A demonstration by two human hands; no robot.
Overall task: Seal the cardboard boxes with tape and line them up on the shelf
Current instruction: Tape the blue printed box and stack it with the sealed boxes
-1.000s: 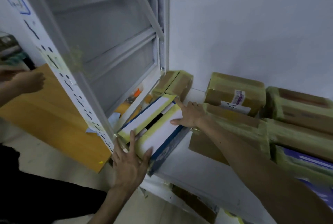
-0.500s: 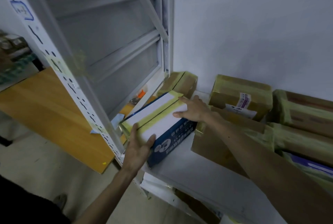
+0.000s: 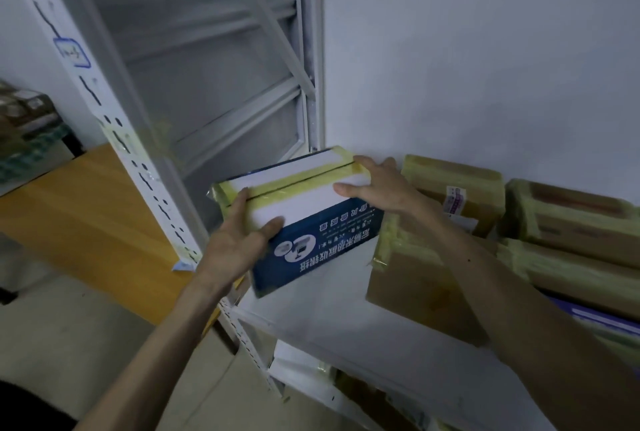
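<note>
Blue box (image 3: 311, 222), its seam taped yellow, sits at the left end of the shelf (image 3: 346, 326). The left hand (image 3: 239, 243) clasps its near corner and the right hand (image 3: 377, 184) its far end, each grip grasping it. It has swung back from the edge, almost in line beside the brown boxes (image 3: 450, 188).

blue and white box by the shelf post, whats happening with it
A person holds the blue and white box with both hands: the left hand grips its near corner, the right hand its far end. Its top is sealed with yellowish tape. It is at the left end of the shelf, beside taped brown boxes.
</note>
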